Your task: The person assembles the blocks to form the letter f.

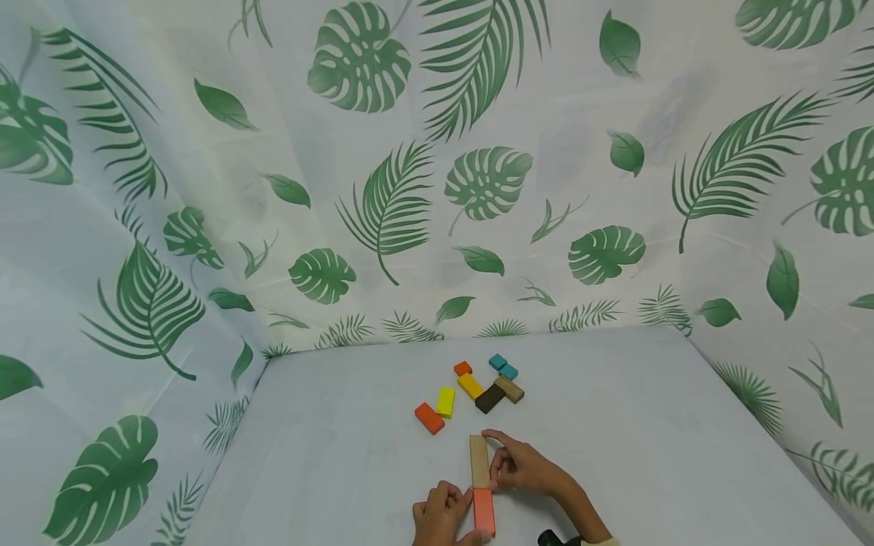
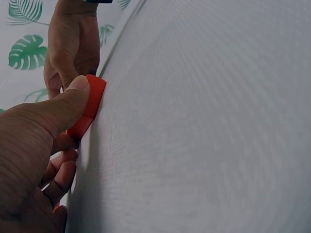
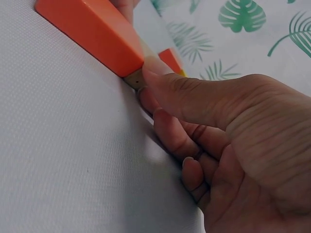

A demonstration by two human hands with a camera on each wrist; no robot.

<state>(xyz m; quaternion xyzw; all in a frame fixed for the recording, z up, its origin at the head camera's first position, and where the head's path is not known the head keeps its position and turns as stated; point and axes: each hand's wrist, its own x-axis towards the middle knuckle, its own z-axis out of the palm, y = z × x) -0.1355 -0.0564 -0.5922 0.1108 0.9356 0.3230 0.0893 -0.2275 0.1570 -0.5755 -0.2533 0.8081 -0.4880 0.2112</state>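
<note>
Two flat blocks lie end to end on the white table: a plain wooden block (image 1: 479, 461) at the far side and an orange-red block (image 1: 484, 512) nearer. My left hand (image 1: 440, 517) pinches the orange-red block, thumb at its near end and a finger near its far left corner. From the right, my right hand (image 1: 522, 464) holds the wooden block, index finger reaching its far end, thumb on its side near the joint. In the right wrist view, the orange block (image 3: 97, 36) meets the wooden block (image 3: 134, 80) beside the thumb (image 3: 180, 94).
Farther back lie an orange block (image 1: 429, 418), a yellow block (image 1: 446, 403), an amber block (image 1: 470, 386), a dark brown block (image 1: 489, 399), a tan block (image 1: 509, 389), a small orange block (image 1: 463, 368) and two small blue blocks (image 1: 498, 362). Leaf-printed cloth (image 1: 410, 303) surrounds the table.
</note>
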